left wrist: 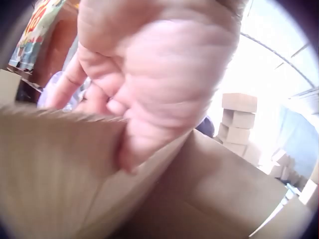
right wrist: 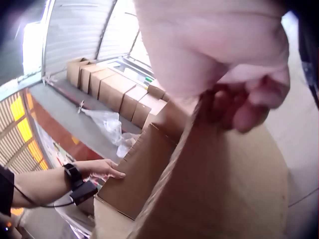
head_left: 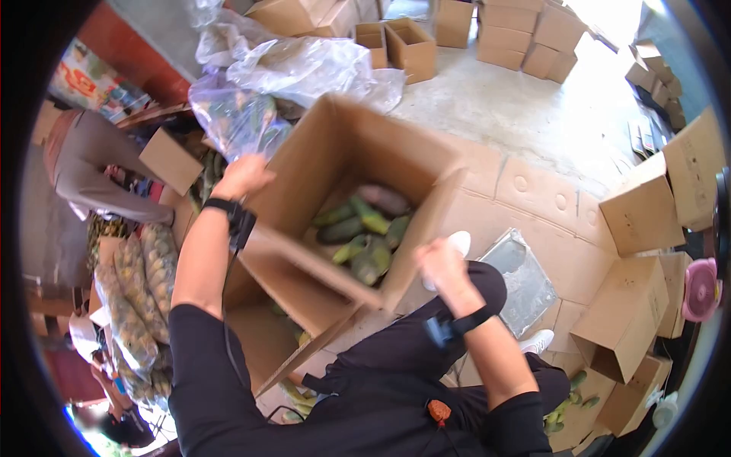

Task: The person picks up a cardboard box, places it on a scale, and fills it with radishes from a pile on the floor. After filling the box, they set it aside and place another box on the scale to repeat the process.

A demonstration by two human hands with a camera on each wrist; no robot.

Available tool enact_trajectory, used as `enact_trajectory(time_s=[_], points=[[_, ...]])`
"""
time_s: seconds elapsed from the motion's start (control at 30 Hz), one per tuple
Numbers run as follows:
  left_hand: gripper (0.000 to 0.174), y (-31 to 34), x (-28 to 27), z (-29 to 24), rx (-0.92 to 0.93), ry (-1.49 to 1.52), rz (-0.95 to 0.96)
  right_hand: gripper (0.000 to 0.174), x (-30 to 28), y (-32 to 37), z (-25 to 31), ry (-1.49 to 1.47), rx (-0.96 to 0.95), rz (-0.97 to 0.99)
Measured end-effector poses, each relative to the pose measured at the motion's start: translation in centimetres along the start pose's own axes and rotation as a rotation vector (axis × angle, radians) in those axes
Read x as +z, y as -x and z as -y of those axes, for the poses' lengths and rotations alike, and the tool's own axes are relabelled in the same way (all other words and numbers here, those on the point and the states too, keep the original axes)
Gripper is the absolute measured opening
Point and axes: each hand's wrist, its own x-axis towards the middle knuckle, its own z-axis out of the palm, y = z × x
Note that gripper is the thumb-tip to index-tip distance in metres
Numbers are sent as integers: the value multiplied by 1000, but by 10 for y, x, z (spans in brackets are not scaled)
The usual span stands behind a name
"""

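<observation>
A cardboard box (head_left: 304, 167) with its top flaps up is tilted in front of my body, slightly blurred in the head view. Inside lie several thick green cucumber-like vegetables (head_left: 371, 217), some dark and some paler. My left hand (head_left: 245, 177) grips the rim of the left wall. In the left wrist view its thumb (left wrist: 130, 152) lies over the inner face, with the other fingers beyond the edge. My right hand (head_left: 443, 268) holds the opposite wall; the right wrist view has its curled fingers (right wrist: 239, 112) hooked over the cardboard edge.
Another open carton (head_left: 263, 335) stands by my left leg, below the held box. Filled sacks (head_left: 137, 289) and a bending person (head_left: 106, 160) are on the left. Empty cartons (head_left: 620, 316) and a pink fan (head_left: 700, 289) line the right. Plastic sheeting (head_left: 304, 68) lies ahead.
</observation>
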Motion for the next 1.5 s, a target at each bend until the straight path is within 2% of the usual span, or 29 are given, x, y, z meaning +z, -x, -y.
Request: enact_trajectory(time_s=[0.03, 0.1, 0.13, 0.17, 0.23, 0.33, 0.43, 0.5, 0.6, 0.63, 0.67, 0.73, 0.77, 0.83, 0.93, 1.0, 1.03, 1.07, 1.1, 1.17, 1.23, 1.3, 1.37, 1.43, 1.5], points=[[37, 5, 29, 26, -30, -57, -10, 30, 10, 22, 21, 246, -145, 28], [36, 19, 45, 63, -1, 151, 73, 33, 41, 35, 35, 227, -93, 83], [34, 27, 56, 75, 67, 225, -46, 33, 44, 39, 39, 192, -79, 138], [34, 29, 58, 72, 61, 139, -117, 33, 42, 43, 47, 189, -69, 126], [35, 19, 57, 65, 55, 149, -85, 34, 40, 43, 46, 158, -88, 99], [30, 3, 76, 83, 129, 115, -116, 43, 37, 45, 35, 69, -146, 132], [27, 4, 93, 88, 32, 49, -227, 39, 22, 54, 28, 18, -231, 158], [26, 5, 100, 91, 21, 55, -299, 36, -9, 66, 29, 9, -225, 140], [26, 4, 100, 87, -36, 70, -260, 31, -65, 69, 13, -251, -212, 126], [26, 3, 100, 85, -25, 85, -278, 30, -86, 73, 6, -363, -188, 76], [29, 4, 100, 80, -35, 38, -309, 29, -115, 80, -2, -315, -219, -7], [35, 5, 96, 69, -60, -72, -361, 32, -157, 73, -35, -197, -150, -185], [35, 4, 88, 52, -51, -65, -376, 32, -185, 80, -46, -219, -135, -238], [29, 17, 63, -1, 171, -11, -756, 31, -236, 88, -80, -197, -99, -364], [36, 56, -7, -116, 545, 413, -541, 30, -297, 93, -135, -152, 24, -568], [30, 94, -35, -202, 665, 659, -388, 29, -333, 87, -184, -26, 66, -685], [26, 108, -41, -241, 798, 718, -386, 26, -350, 78, -214, 20, 81, -754], [26, 128, -52, -277, 804, 732, -217, 24, -365, 73, -240, 65, 99, -820], [29, 138, -46, -308, 978, 634, -292, 24, -380, 73, -255, 65, 98, -822], [28, 160, -45, -366, 1129, 633, -47, 17, -414, 65, -279, 153, 92, -976], [28, 169, -25, -416, 1307, 677, 72, 14, -445, 62, -278, 200, 165, -966], [28, 170, 0, -455, 1349, 764, 228, 13, -479, 46, -287, 257, 232, -956], [23, 172, 17, -486, 1315, 931, 317, 14, -509, 22, -305, 386, 294, -1028], [23, 176, 30, -501, 1145, 937, 549, 19, -539, -3, -315, 346, 368, -953], [21, 165, 55, -509, 1097, 969, 596, 22, -556, -21, -312, 454, 412, -999]])
